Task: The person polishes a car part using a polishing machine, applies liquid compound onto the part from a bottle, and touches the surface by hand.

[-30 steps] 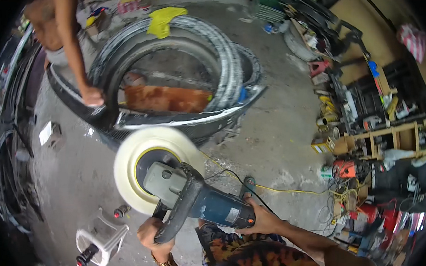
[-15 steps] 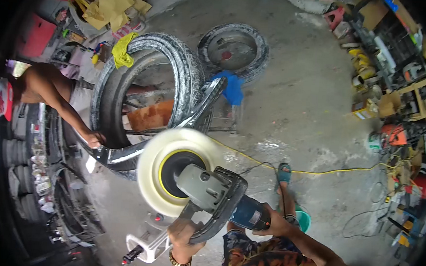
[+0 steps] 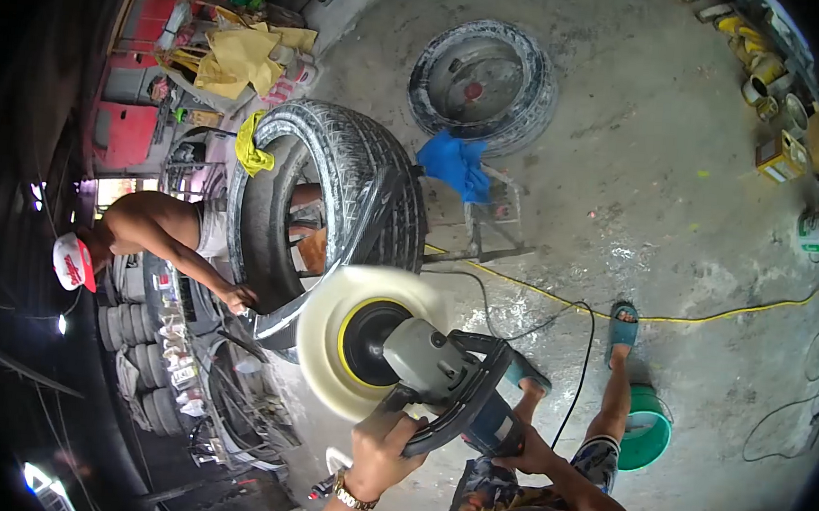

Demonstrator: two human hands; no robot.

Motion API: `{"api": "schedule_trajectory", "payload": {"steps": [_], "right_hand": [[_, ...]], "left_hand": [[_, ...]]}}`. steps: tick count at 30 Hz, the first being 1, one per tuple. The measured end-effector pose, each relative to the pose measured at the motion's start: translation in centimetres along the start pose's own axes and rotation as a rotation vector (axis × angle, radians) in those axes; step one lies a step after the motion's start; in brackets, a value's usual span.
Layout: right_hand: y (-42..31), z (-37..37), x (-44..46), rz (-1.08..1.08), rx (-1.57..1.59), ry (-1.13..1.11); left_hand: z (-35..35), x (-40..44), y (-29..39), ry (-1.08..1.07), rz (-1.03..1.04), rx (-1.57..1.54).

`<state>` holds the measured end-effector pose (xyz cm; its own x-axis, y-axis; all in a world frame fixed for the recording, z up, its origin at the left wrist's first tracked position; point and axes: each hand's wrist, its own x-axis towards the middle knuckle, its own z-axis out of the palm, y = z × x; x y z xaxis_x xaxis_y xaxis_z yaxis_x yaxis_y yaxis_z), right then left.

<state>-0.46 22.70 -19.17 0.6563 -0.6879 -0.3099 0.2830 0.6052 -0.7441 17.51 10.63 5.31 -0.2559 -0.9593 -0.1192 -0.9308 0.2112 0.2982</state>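
Note:
A large polisher (image 3: 435,362) with a wide cream pad (image 3: 323,344) is held in front of me. My left hand (image 3: 381,453), with a gold watch at its wrist, is wrapped round the polisher's side handle. Closed round the blue rear body is my right hand (image 3: 531,451). Just beyond the pad, a glossy dark curved panel (image 3: 366,219) leans along a big upright tire (image 3: 342,137); the pad overlaps its lower part in view, and I cannot tell whether they touch. A co-worker's hand (image 3: 240,299) is at the panel's left end.
A yellow cloth (image 3: 251,145) and blue cloth (image 3: 456,167) hang near the tire. Another tire (image 3: 544,99) lies behind on the concrete. A yellow cord (image 3: 709,321) and black cable (image 3: 583,382) cross the floor. A green bucket (image 3: 649,434) stands beside my leg. Cluttered items line both sides.
My view has shifted, so the tires and co-worker appear further right. The polisher, still in both hands, sits slightly lower and further right in view. A second foot and more of the bucket now show.

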Motion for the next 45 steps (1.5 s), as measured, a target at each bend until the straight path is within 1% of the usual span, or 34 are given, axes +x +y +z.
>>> {"api": "schedule_trajectory", "payload": {"steps": [2,4,6,7,9,10,11,13,15,18,19,20,21,22,24,26,28,30,32,34,35,36,38,39,40,42,44,45], "right_hand": [[-0.5,-0.3,0.6,-0.048,0.022,0.002],[-1.8,-0.4,1.1,0.068,0.023,0.044],[-1.5,-0.6,2.6,0.016,0.03,0.055],[-2.0,-0.7,3.5,-0.074,0.065,0.09],[-2.0,-0.8,4.8,-0.111,0.108,0.156],[-2.2,-1.2,5.2,0.058,0.283,0.102],[-0.7,-1.6,5.4,0.151,0.333,0.03],[1.8,-1.1,4.8,0.206,0.367,-0.033],[3.0,0.9,3.4,0.169,0.432,-0.074],[3.2,3.3,1.7,0.121,0.506,-0.112],[3.1,3.7,2.0,0.039,0.575,-0.05],[2.9,3.4,2.6,0.037,0.573,-0.041],[2.8,2.6,3.8,0.019,0.63,-0.03],[2.4,1.7,5.1,-0.002,0.687,-0.022],[1.9,1.0,6.3,0.01,0.682,0.001],[2.8,1.7,6.9,-0.041,0.631,-0.064],[3.4,3.3,5.0,-0.013,0.654,-0.066],[3.9,5.1,2.8,0.079,0.752,-0.143],[5.0,6.5,2.5,0.027,0.831,-0.279],[3.9,6.9,4.2,-0.005,0.802,-0.306],[2.0,6.9,5.6,-0.065,0.794,-0.185],[0.4,6.4,6.9,-0.123,0.786,-0.058],[-1.1,4.0,9.0,-0.2,0.695,-0.056],[-2.1,2.4,8.9,-0.129,0.66,-0.077],[-1.9,1.8,8.4,-0.124,0.679,-0.071],[0.0,2.7,6.7,-0.092,0.72,-0.093],[1.2,4.6,4.3,-0.057,0.803,-0.098],[2.0,5.8,3.3,-0.031,0.818,-0.099]], "left_hand": [[-0.1,1.5,0.5,-0.029,0.02,0.045],[0.1,3.0,1.1,-0.026,0.025,0.068],[-0.2,5.0,1.3,-0.007,0.085,0.118],[-0.6,6.4,2.0,-0.018,0.097,0.148],[-0.5,9.0,2.2,-0.043,0.13,0.174],[-0.2,9.7,2.1,-0.072,0.137,0.188],[-0.2,10.1,2.4,-0.102,0.125,0.184],[-0.5,8.9,3.4,-0.113,0.1,0.216],[-0.6,6.5,3.8,-0.121,0.058,0.287],[-0.7,5.8,3.6,-0.201,0.069,0.285],[0.4,7.4,3.0,-0.189,0.089,0.269],[1.6,9.7,2.5,-0.176,0.103,0.251],[2.1,11.2,2.2,-0.254,0.075,0.271],[2.4,12.5,2.4,-0.258,0.072,0.262],[2.8,13.4,2.7,-0.254,0.094,0.335],[1.8,12.3,3.7,-0.265,0.06,0.353],[1.7,10.6,4.0,-0.248,0.065,0.392],[1.5,8.9,4.8,-0.288,-0.004,0.421],[0.8,8.9,5.6,-0.305,0.001,0.406],[-0.3,10.1,6.8,-0.29,0.03,0.513],[-0.9,11.0,7.2,-0.245,0.076,0.536],[-1.5,12.2,7.2,-0.214,0.093,0.48],[-1.7,14.7,6.0,-0.176,0.128,0.429],[-1.1,14.5,5.8,-0.17,0.139,0.422],[-0.4,14.0,5.6,-0.2,0.117,0.435],[0.1,12.5,6.4,-0.222,0.088,0.486],[0.6,10.4,5.7,-0.267,0.022,0.414],[1.2,9.8,5.3,-0.266,0.031,0.405]]}}
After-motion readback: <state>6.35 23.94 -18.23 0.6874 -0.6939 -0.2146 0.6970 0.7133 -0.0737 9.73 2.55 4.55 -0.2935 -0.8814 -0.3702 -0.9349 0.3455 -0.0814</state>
